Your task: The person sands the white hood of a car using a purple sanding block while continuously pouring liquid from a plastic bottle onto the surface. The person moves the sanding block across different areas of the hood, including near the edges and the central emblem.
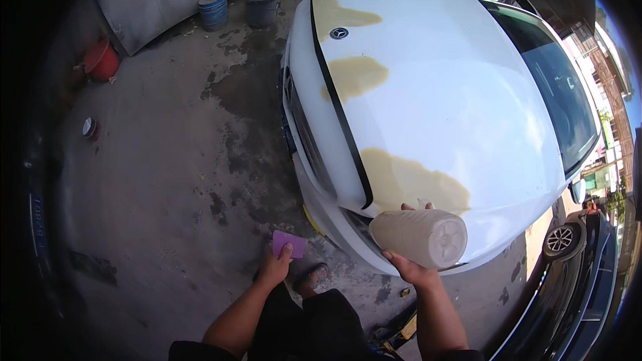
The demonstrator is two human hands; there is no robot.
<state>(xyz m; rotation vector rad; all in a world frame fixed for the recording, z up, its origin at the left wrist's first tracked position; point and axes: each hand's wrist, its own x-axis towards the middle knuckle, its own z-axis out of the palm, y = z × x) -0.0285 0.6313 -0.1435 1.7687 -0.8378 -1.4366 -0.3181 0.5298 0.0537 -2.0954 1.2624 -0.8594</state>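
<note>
Left hand (274, 267) grips purple pad (295, 243); right hand (416, 274) grips cloudy plastic bottle (411, 236). White car hood (441, 100): three tan patches (360, 76) bare, uncoated.

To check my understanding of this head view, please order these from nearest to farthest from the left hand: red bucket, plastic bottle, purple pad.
1. Purple pad: held in the left hand.
2. Plastic bottle: to the right, held in the right hand.
3. Red bucket: far off, at upper left.
</note>
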